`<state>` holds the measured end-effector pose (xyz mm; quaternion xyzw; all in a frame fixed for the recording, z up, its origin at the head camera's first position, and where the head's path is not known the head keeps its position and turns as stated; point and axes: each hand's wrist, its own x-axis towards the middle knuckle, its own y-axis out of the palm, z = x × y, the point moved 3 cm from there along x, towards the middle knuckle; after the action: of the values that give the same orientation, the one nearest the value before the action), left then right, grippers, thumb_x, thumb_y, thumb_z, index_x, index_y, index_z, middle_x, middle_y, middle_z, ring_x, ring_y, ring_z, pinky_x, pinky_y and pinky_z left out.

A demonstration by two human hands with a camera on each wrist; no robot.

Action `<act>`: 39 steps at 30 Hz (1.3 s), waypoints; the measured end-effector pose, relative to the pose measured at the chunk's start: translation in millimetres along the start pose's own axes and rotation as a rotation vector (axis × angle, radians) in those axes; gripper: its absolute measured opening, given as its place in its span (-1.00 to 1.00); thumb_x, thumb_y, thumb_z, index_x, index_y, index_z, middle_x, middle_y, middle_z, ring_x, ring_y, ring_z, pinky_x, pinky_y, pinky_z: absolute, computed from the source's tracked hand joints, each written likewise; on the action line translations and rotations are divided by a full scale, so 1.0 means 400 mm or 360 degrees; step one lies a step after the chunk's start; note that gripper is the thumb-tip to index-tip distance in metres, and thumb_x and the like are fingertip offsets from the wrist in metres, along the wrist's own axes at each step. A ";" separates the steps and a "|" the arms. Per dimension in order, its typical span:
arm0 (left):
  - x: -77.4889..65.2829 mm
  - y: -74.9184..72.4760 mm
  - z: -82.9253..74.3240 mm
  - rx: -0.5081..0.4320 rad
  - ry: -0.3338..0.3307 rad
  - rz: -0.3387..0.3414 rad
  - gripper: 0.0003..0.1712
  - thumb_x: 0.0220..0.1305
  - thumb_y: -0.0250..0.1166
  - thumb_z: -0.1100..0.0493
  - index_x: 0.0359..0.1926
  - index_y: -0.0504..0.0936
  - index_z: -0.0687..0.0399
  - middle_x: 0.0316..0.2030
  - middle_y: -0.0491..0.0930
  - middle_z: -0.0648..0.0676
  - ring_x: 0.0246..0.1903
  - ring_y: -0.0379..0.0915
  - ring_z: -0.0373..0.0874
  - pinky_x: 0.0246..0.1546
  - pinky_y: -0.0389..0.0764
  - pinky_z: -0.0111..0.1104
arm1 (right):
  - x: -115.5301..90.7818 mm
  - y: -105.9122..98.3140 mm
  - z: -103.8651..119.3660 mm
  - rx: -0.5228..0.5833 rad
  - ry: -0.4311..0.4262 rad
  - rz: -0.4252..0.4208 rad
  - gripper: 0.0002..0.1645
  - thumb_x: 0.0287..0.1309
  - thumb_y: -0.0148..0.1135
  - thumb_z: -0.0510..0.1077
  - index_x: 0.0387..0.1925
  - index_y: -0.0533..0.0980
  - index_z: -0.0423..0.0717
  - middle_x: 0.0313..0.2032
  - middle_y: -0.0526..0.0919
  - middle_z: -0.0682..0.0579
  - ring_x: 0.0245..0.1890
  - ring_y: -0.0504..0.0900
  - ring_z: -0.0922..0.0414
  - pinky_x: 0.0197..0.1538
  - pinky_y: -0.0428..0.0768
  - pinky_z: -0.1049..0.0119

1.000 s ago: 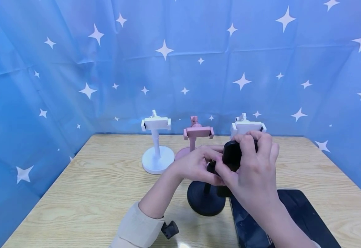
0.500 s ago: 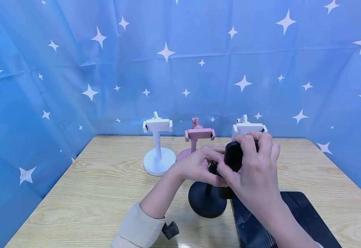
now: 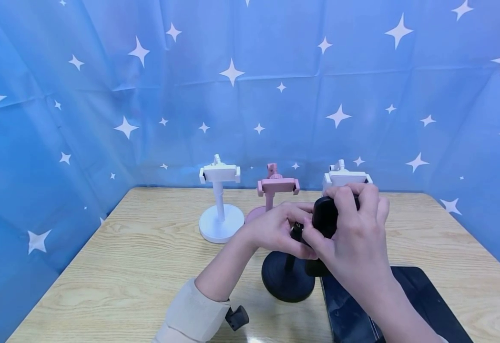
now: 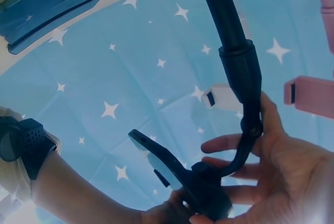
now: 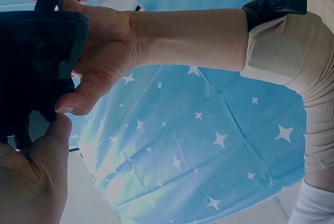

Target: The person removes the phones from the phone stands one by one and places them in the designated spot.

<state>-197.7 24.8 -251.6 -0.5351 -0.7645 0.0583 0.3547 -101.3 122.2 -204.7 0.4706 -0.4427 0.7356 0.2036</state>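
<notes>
A black phone stand [image 3: 288, 281] stands on its round base on the table, in front of the other stands. My left hand [image 3: 275, 228] holds its upper part from the left, near the bent neck and joint [image 4: 252, 129]. From the right, my right hand [image 3: 354, 228] grips the black phone holder [image 3: 324, 216] at the top, fingers over its upper edge and thumb at its near side. In the right wrist view the dark holder [image 5: 36, 51] fills the left side, with both thumbs meeting at its lower corner. The fingers hide parts of the joint.
Behind my hands stand a white phone stand [image 3: 219, 221], a pink one [image 3: 277, 186] and another white one [image 3: 346, 177], partly hidden by my right hand. A flat dark rectangular thing [image 3: 421, 295] lies on the wooden table [image 3: 117, 267] under my right forearm. A starry blue curtain [image 3: 189, 95] hangs behind.
The head view has shifted slightly, so the whole scene sits a little lower and to the right. Both hands keep hold of the black phone stand, with scarcely any visible motion.
</notes>
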 end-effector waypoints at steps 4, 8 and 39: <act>0.003 0.001 -0.001 -0.0019 0.0007 0.0014 -0.87 -0.08 0.31 0.46 -0.40 0.60 0.42 -0.17 0.45 0.27 -0.16 0.35 -0.27 -0.05 0.50 -0.36 | 0.000 -0.003 0.000 0.0002 0.0010 0.0010 -0.45 -0.35 0.39 -0.24 -0.23 0.35 -0.30 -0.24 0.28 -0.33 -0.18 0.22 -0.24 -0.25 0.11 -0.08; 0.005 0.000 -0.002 -0.0043 0.0015 0.0024 -0.87 -0.08 0.31 0.46 -0.41 0.60 0.43 -0.19 0.44 0.27 -0.17 0.35 -0.27 -0.05 0.50 -0.35 | 0.000 -0.004 0.000 0.0006 0.0003 0.0015 -0.48 -0.30 0.33 -0.19 -0.23 0.35 -0.30 -0.24 0.27 -0.33 -0.19 0.22 -0.24 -0.25 0.10 -0.09; -0.003 0.010 0.002 -0.0157 0.0020 0.0025 -0.53 -0.20 0.41 0.51 -0.14 0.53 0.54 -0.14 0.45 0.29 -0.09 0.32 -0.24 0.03 0.45 -0.31 | -0.019 -0.021 -0.012 0.0142 0.0019 0.0105 -0.54 -0.12 0.13 0.01 -0.23 0.41 -0.25 -0.20 0.31 -0.29 -0.17 0.25 -0.20 -0.33 0.20 0.14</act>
<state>-194.7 25.9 -254.5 -0.5582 -0.7600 0.0201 0.3322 -94.1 131.6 -208.3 0.4601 -0.4235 0.7636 0.1608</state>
